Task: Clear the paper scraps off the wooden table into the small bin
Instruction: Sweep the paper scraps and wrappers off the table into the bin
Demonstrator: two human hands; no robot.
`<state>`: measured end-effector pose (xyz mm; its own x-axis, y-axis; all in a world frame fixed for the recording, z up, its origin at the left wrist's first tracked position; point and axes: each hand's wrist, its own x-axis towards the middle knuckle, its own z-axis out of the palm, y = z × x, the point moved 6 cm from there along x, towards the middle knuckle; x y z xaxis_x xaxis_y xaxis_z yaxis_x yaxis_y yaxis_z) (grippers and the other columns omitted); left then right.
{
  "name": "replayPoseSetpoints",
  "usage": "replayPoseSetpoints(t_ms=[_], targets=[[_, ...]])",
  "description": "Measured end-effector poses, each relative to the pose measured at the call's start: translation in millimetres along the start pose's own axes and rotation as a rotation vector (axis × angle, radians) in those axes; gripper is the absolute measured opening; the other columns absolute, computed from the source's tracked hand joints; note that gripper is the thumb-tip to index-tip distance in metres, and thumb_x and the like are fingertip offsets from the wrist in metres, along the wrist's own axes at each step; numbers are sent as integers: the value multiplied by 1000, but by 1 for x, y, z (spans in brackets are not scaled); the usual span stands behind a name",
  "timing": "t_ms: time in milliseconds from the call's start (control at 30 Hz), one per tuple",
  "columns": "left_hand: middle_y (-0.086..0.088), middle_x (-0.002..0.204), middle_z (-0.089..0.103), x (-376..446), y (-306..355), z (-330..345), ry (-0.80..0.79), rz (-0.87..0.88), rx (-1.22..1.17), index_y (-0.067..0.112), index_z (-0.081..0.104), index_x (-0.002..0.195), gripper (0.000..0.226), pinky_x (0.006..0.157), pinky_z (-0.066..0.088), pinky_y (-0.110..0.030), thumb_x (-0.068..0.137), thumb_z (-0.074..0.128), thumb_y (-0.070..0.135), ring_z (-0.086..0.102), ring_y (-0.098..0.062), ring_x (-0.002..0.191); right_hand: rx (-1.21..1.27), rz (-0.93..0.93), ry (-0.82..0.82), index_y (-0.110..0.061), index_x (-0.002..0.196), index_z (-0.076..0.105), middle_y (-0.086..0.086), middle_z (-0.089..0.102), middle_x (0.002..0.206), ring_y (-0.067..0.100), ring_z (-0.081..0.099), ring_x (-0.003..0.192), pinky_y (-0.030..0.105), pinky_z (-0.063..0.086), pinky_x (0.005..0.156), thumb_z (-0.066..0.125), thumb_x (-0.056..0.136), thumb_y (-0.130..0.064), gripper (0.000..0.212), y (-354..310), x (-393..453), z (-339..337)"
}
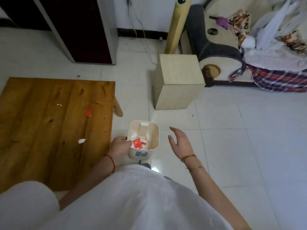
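Note:
A small cream bin (153, 130) stands just off the right edge of the wooden table (41, 130), with red and white scraps (137, 143) inside. My left hand (120, 146) grips the bin's left rim, thumb over the edge. My right hand (179, 141) hovers to the right of the bin, fingers spread, holding nothing. On the table lie a red scrap (89, 112), a white scrap (81, 140) near the right edge and a small white sliver (59, 105) farther back.
A pale wooden box (177, 80) stands on the white tiled floor beyond the bin. A sofa (216, 52) piled with cloth fills the far right. A dark cabinet (83, 30) stands behind the table. A tall yellowish post (177, 22) leans by the wall.

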<state>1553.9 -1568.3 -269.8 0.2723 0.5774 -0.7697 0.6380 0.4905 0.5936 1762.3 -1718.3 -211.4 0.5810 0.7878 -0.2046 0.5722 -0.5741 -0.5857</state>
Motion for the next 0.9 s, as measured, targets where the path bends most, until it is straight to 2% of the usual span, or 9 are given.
replayPoseSetpoints(t_ms=[67, 167, 333, 400, 500, 533, 633, 767, 900], targets=[[-8, 102, 71, 6, 16, -3, 55, 6, -16, 23, 62, 78, 12, 88, 55, -42, 79, 61, 11, 67, -24, 93, -16, -69, -40, -9, 136, 46, 8, 51, 139, 23, 43, 130, 23, 27, 106, 47, 97, -22, 41, -10, 39, -7], [-7, 105, 70, 9, 29, -7, 103, -36, -92, 22, 61, 89, 8, 90, 54, -45, 82, 63, 18, 66, -26, 96, -41, -187, -127, -10, 136, 46, 9, 51, 139, 23, 42, 130, 26, 28, 108, 46, 97, -24, 42, -29, 89, -9], [-8, 108, 67, 13, 25, -10, 246, -129, -274, 19, 66, 107, 32, 95, 49, -49, 79, 67, 33, 63, -30, 101, -97, -406, -317, -13, 137, 45, 7, 48, 142, 22, 41, 132, 26, 27, 110, 45, 97, -26, 42, -65, 162, 11], [-8, 106, 66, 14, 24, -4, 294, -179, -410, 18, 64, 106, 38, 95, 47, -47, 74, 72, 37, 61, -30, 101, -143, -508, -388, -14, 138, 44, 7, 47, 142, 21, 40, 132, 25, 25, 109, 45, 97, -28, 43, -79, 188, 20], [-4, 80, 63, 16, 24, 3, 391, -242, -553, 17, 63, 90, 33, 71, 48, -32, 66, 76, 35, 58, -21, 75, -213, -651, -493, -15, 139, 42, 7, 45, 144, 22, 38, 133, 26, 23, 110, 43, 97, -29, 44, -103, 224, 35], [-4, 78, 64, 18, 23, 6, 438, -260, -603, 15, 63, 94, 36, 68, 48, -31, 66, 76, 32, 58, -20, 73, -241, -702, -532, -15, 139, 41, 8, 44, 145, 22, 37, 134, 27, 23, 111, 43, 97, -30, 45, -110, 235, 42], [-19, 104, 67, 29, 9, 19, 550, -347, -712, 5, 58, 121, 51, 79, 52, -37, 75, 71, 25, 65, -34, 95, -317, -820, -633, -14, 142, 38, 7, 42, 146, 22, 36, 135, 26, 22, 111, 42, 98, -32, 47, -131, 264, 67], [-14, 103, 70, 42, -10, 40, 650, -479, -850, 12, 60, 122, 49, 82, 56, -35, 77, 68, 30, 67, -25, 82, -370, -948, -776, -11, 141, 36, 11, 43, 144, 25, 39, 133, 39, 34, 112, 45, 97, -28, 48, -161, 285, 111], [-14, 110, 69, 64, -24, 57, 695, -576, -990, 13, 60, 122, 47, 90, 55, -38, 78, 65, 26, 68, -28, 94, -395, -1024, -870, -7, 142, 33, 15, 37, 147, 30, 37, 133, 46, 38, 108, 47, 96, -23, 50, -189, 296, 166]])
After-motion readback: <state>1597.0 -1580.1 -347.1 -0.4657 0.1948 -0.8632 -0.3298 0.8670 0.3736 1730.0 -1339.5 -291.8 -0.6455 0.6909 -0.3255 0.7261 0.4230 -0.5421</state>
